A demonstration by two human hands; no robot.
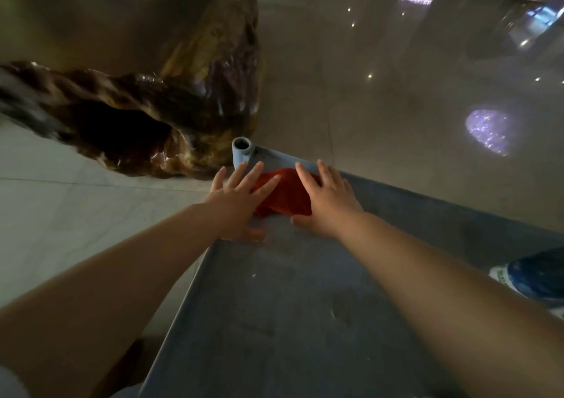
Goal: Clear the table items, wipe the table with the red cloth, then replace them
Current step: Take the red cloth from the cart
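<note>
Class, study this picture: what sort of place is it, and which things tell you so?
Probably an indoor lobby or showroom: a glossy stone floor mirroring lights, a big lacquered gnarled-wood piece standing on it, and a grey metal table bearing a red cloth.

Flat hands (241, 196) on red cloth (285, 194)

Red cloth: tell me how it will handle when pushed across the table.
Probably floppy: the red cloth lies bunched and creased under the left hand and right hand. It likely slides easily, since the table looks smooth. Thin folds suggest it is light.
</note>
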